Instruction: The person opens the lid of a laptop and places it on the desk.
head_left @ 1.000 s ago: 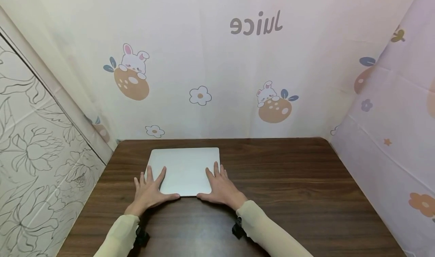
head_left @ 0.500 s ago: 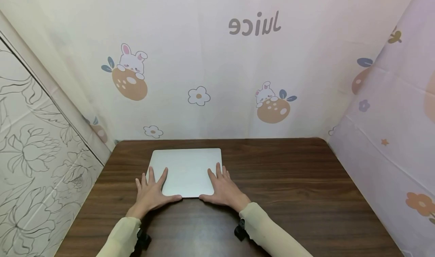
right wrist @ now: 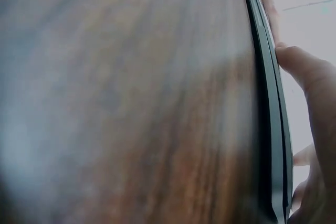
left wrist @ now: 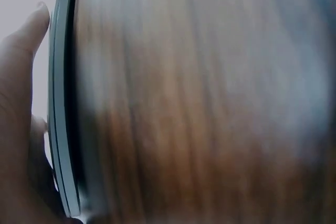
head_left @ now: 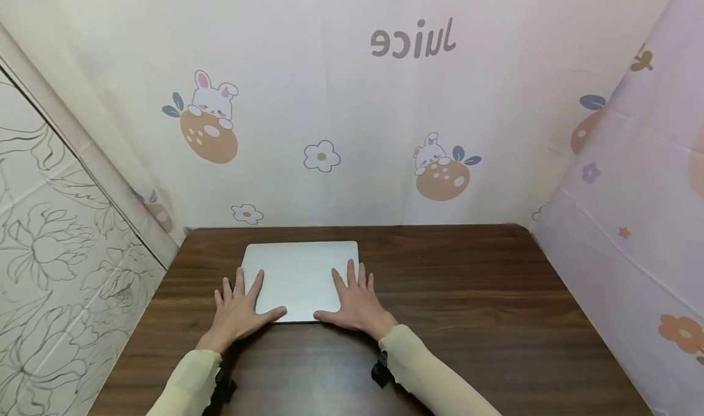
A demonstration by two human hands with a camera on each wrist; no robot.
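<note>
Sleeves (head_left: 189, 379), pale and long, enter from the near edge, each with a small black camera (head_left: 381, 372) strapped at the wrist. Beyond them, the left hand (head_left: 236, 314) covers the left near corner of a closed silver laptop (head_left: 299, 275); the right hand (head_left: 357, 306) covers the right near corner. Fingers (head_left: 255, 288) on both hands are straight and spread wide, with no grip taken. Index fingers lie over the lid; outer fingers reach past the side edges. Thumbs point toward each other along the near edge, tips apart. Both wrist views confirm thumb contact at that edge; whether any fingertip goes under the laptop cannot be told.

The laptop lies flat on the brown desk (head_left: 484, 312), left of centre, toward the far side, roughly square to the far edge. Behind hangs a printed curtain (head_left: 275, 98).

Assessment: the step appears to be steadying the laptop by its near corners. Recommended: equal, light pressure from both hands, thumbs level; uneven pushing would likely skew it.
</note>
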